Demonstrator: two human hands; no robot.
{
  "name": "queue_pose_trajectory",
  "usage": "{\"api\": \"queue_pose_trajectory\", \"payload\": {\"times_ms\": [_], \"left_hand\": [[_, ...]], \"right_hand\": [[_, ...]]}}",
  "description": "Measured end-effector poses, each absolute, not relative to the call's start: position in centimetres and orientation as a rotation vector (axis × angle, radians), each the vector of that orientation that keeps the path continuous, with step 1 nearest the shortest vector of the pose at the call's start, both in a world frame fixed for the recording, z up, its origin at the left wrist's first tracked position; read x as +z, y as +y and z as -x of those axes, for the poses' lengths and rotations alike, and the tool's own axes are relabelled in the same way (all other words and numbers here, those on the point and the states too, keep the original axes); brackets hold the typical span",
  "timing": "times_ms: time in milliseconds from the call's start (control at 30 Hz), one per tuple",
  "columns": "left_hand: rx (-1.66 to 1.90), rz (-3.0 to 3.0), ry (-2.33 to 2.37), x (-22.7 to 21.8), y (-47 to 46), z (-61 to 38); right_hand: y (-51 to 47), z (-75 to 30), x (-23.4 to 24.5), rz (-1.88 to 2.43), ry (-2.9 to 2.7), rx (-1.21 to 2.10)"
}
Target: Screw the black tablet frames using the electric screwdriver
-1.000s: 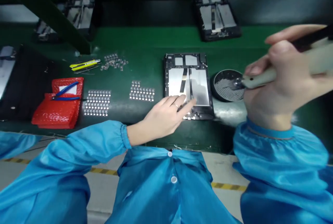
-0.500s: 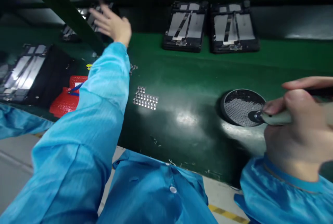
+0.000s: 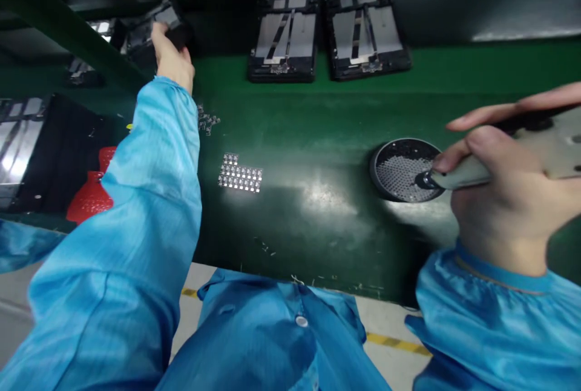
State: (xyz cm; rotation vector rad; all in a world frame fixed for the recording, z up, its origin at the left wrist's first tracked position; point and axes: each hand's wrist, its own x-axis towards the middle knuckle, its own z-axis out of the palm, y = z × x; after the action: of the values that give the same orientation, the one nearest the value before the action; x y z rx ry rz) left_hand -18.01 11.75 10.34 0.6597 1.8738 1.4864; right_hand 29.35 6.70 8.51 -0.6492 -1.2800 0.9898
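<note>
Stretched out to the far left, my left hand [image 3: 175, 64] grips the near edge of an opened tablet [image 3: 147, 34], a dark flat device tilted at an angle. Its fingertips are partly hidden. In my right hand [image 3: 503, 203] is a pale-grey electric screwdriver [image 3: 469, 174], fingers wrapped round its body. The driver's dark tip points down into a round black dish [image 3: 379, 176] holding a honeycomb of many small pale pieces. A block of small metal-and-black parts [image 3: 240, 174] lies in neat rows mid-table, and a loose heap of similar parts [image 3: 209, 121] lies beside my left sleeve.
Two opened tablets, one left [image 3: 284, 40] and one right [image 3: 365, 34], lie at the back of the green table [image 3: 308, 131]. A red bag [image 3: 91, 197] and a dark tablet stack [image 3: 49, 155] stand at left. A green post [image 3: 68, 22] slants across the upper left. Another blue sleeve [image 3: 27, 246] shows at far left.
My left hand, spread in the air before, has come down on the tablet at the far left and closed on it. The view has shifted right; the screwdriver stays over the dish.
</note>
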Motion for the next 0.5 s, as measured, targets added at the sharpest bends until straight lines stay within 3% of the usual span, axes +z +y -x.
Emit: {"api": "queue_pose_trajectory", "payload": {"times_ms": [167, 300, 500], "left_hand": [[1.733, -0.428, 1.73, 8.6, 7.8, 8.2], [1.627, -0.528, 1.317, 9.1, -2.5, -3.0], [1.29, -0.267, 1.26, 10.7, -12.6, -11.0]], "right_hand": [[9.2, -30.6, 7.4, 0.584, -1.294, 0.963], [10.1, -31.2, 6.1, 0.597, -1.3, 0.865], [9.6, -31.0, 5.2, 0.448, -1.361, 0.848]]}}
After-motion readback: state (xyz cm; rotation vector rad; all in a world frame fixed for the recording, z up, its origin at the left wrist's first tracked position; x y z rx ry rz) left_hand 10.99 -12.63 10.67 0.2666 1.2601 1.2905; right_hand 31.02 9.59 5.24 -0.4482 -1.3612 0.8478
